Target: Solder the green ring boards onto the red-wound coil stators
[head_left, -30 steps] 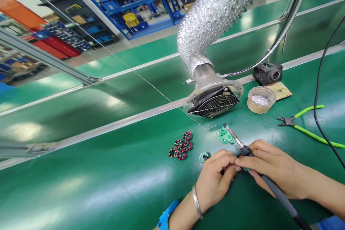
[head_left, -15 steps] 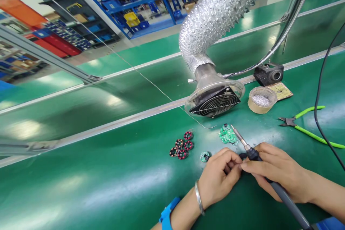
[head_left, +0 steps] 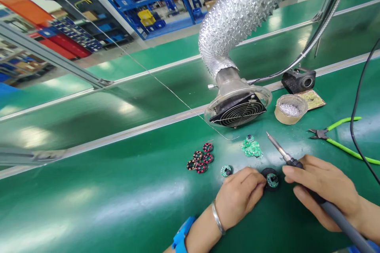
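Observation:
My left hand [head_left: 239, 193] pinches the left rim of a small black ring-shaped part [head_left: 263, 172] on the green bench. Inside that ring lies a round green circuit board [head_left: 272, 180]. A soldering iron [head_left: 279, 147] rests in my right hand [head_left: 328, 189], its tip pointing up and left, apart from the ring. Left of the ring lies a single round green board with a black component [head_left: 226, 171]. Several more green boards [head_left: 251, 148] form a pile behind the ring. Farther left sit several wound coil rings [head_left: 202, 158] in red and copper tones.
A fume extractor [head_left: 237, 110] on a silver duct [head_left: 231, 23] hangs over the bench. A tub of solder bits [head_left: 289, 110], a yellow sponge tray [head_left: 313, 99], an iron holder [head_left: 299, 81] and green-handled cutters [head_left: 320, 133] are at right. A solder wire [head_left: 181, 101] hangs diagonally.
My right hand has moved right with the soldering iron, away from my left hand. The black ring and its board now show between the hands.

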